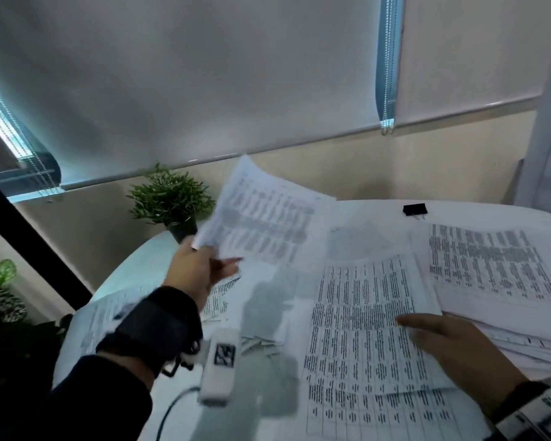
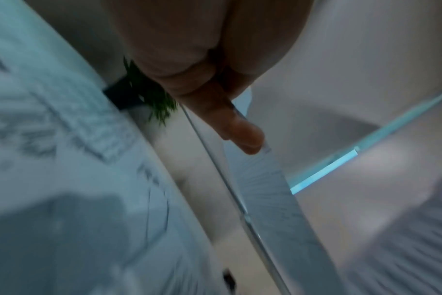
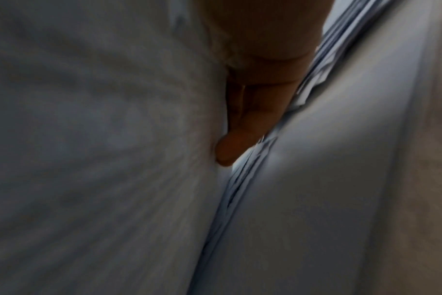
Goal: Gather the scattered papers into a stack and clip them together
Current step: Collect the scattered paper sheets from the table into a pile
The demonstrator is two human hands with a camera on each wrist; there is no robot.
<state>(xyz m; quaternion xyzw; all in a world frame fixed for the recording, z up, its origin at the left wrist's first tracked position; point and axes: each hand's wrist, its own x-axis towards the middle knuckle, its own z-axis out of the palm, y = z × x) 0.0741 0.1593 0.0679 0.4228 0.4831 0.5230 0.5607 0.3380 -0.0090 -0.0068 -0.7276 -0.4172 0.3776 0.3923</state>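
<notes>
- Head view puts the work in the gathering step: the left hand (image 1: 195, 268) pinches a lifted sheet (image 1: 261, 224) by its near corner, holding it tilted above the desk (image 1: 134, 265), just right of a small potted plant (image 1: 169, 198).
- Centre of the desk: more printed papers (image 1: 363, 329) lie loose and overlapping (nothing squared up so far).
- Right hand (image 1: 452, 348) lies flat with straight fingers on those papers, beside a thicker pile (image 1: 497, 281); its grip holds nothing.
- Black binder clip (image 1: 414, 209) sits untouched at the far edge.
- Next, I judge, the lifted sheet must go onto the pile, with edges aligned.
- Print is tabular but too blurred to read; no brand shows.
</notes>
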